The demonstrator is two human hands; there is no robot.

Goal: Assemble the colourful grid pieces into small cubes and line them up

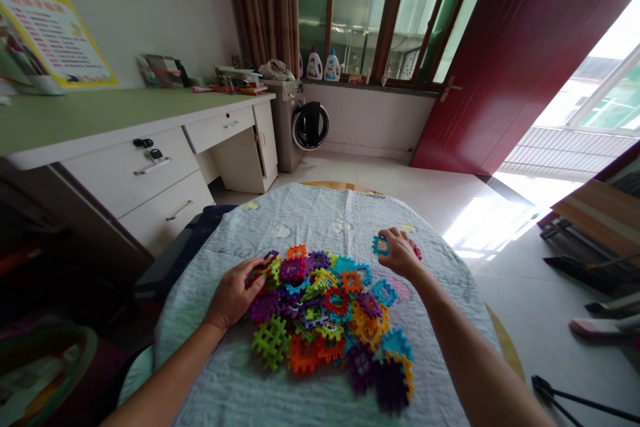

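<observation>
Observed a blue tile [380, 245] gripped by the right hand [399, 250] toward the right edge of the surface [310, 213], judged most plastic tiles [313, 312] left unpicked, heaped between both side edges, and cannot tell the grip of the left hand [237, 293] against them.

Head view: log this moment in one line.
left hand: at left edge of piece pile | right hand: holding blue piece, apart from pile

Tiles [314, 313] purple, orange, lime, blue, red. Tablecloth [310, 217] pale blue. Door [475, 67] deep red.
</observation>
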